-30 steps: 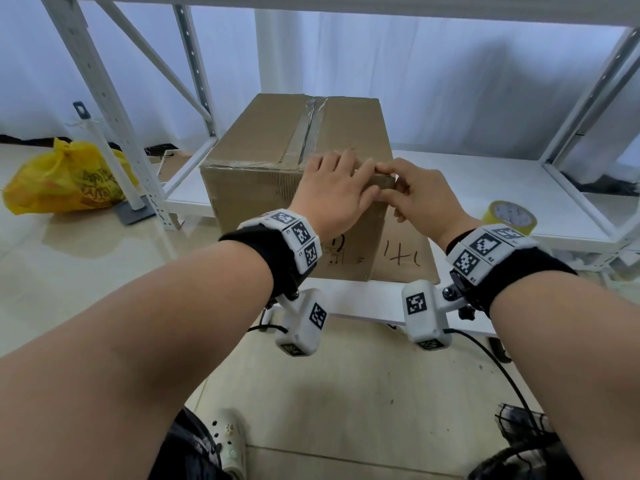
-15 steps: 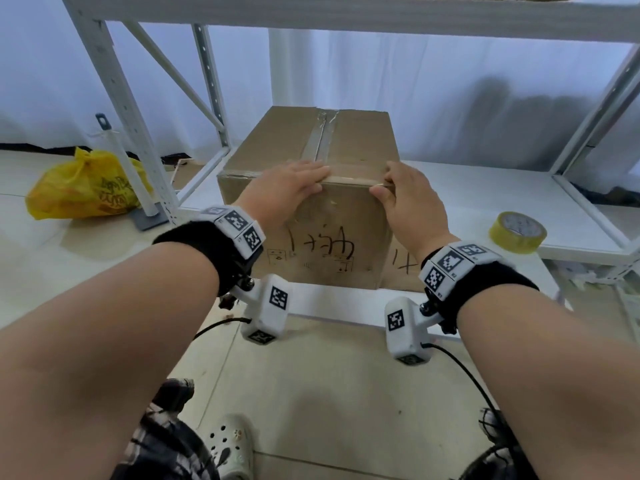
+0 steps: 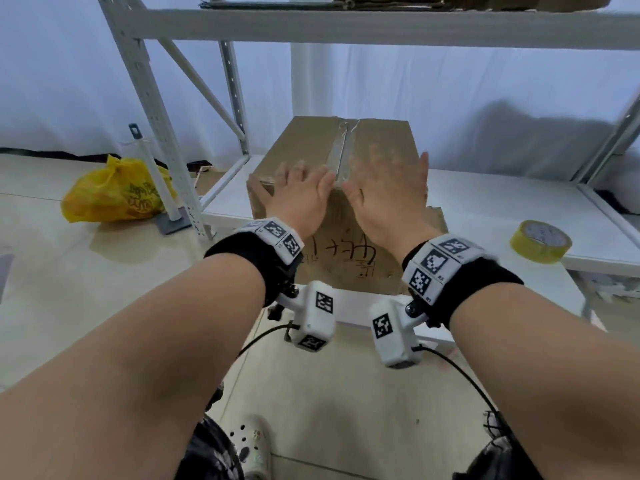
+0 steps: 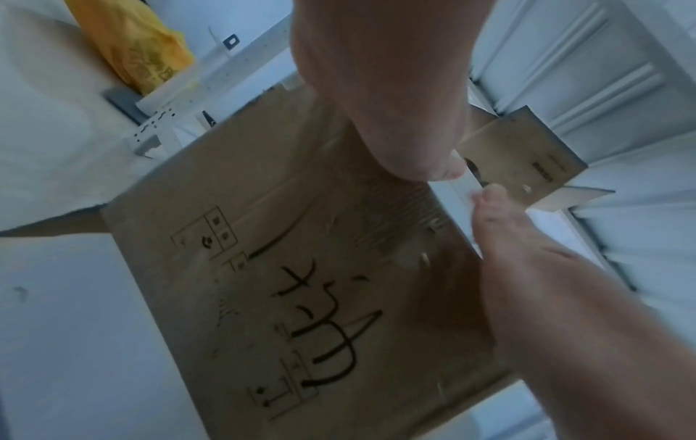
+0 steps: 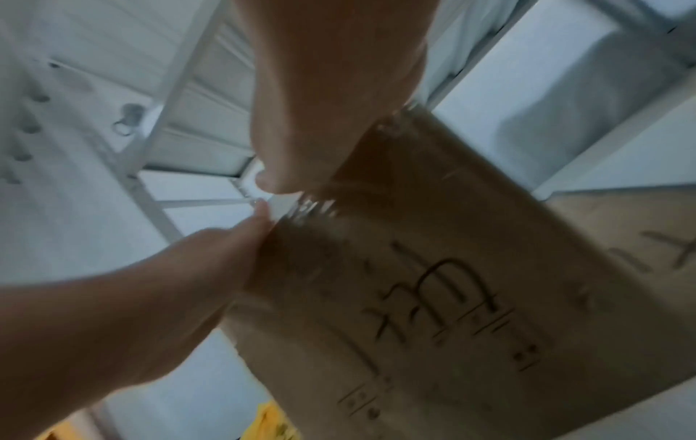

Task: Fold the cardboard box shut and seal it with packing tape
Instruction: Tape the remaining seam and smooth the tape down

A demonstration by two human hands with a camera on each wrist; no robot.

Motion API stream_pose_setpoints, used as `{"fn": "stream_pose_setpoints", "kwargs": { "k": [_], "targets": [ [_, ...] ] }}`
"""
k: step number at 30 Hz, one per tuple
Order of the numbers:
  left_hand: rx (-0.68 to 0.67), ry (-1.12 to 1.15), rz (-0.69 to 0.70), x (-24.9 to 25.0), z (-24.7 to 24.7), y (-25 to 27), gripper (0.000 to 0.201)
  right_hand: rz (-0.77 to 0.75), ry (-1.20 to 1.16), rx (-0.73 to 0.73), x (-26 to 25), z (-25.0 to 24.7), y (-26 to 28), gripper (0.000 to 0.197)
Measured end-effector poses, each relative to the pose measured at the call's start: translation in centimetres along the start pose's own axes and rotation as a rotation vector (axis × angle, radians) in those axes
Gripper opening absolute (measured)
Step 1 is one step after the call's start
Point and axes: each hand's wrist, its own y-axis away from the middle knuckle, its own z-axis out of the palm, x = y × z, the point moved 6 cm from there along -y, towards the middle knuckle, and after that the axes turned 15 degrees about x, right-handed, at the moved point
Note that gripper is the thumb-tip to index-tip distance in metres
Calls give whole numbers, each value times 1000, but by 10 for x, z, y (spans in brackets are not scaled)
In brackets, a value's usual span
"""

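Observation:
The brown cardboard box (image 3: pixel 346 258) stands on the low white shelf (image 3: pixel 491 202), its top flaps shut and a strip of clear tape (image 3: pixel 341 150) along the middle seam. My left hand (image 3: pixel 301 192) lies flat on the top at the front edge, left of the seam, fingers straight. On the other side of the seam my right hand (image 3: pixel 388 185) also lies flat with straight fingers. Both hands are motion-blurred. The left wrist view shows the box front (image 4: pixel 301 282) with black handwriting, my left hand (image 4: pixel 384 104) above it and the right hand (image 4: pixel 527 282) beside it. A yellowish tape roll (image 3: pixel 540 240) lies on the shelf, right of the box.
The rack's slanted upright (image 3: pixel 152 109) and upper beam (image 3: pixel 381 27) frame the box. A yellow plastic bag (image 3: pixel 114 192) sits on the floor at the left. A loose cardboard piece (image 3: pixel 434 220) leans behind the box's right side. My white shoe (image 3: pixel 252 441) is below.
Both hands left the front top edge, where the fingers were pressing and pinching the tape, and now lie flat on the box top on either side of the seam.

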Motion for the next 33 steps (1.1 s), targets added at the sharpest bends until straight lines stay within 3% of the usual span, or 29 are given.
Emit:
{"fn": "stream_pose_setpoints", "kwargs": {
  "k": [5, 11, 14, 21, 24, 29, 33],
  "targets": [
    [37, 86, -73, -31, -1, -12, 46, 203, -52, -62, 20, 11, 6, 55],
    [218, 333, -356, -59, -8, -22, 38, 619, -407, -60, 45, 12, 13, 69],
    [204, 515, -511, -64, -14, -20, 43, 780, -562, -40, 47, 10, 15, 75],
    [150, 501, -566, -95, -30, -9, 46, 871, -726, 28, 46, 3, 18, 72],
    [215, 502, -563, -113, -44, -6, 36, 890, -819, 29, 56, -1, 15, 75],
    [181, 368, -134, -63, -47, 5, 33, 1016, -720, -65, 51, 6, 18, 74],
    [69, 380, -40, -33, -30, 15, 44, 1059, -878, -202, 15, 14, 11, 122]
  ]
}}
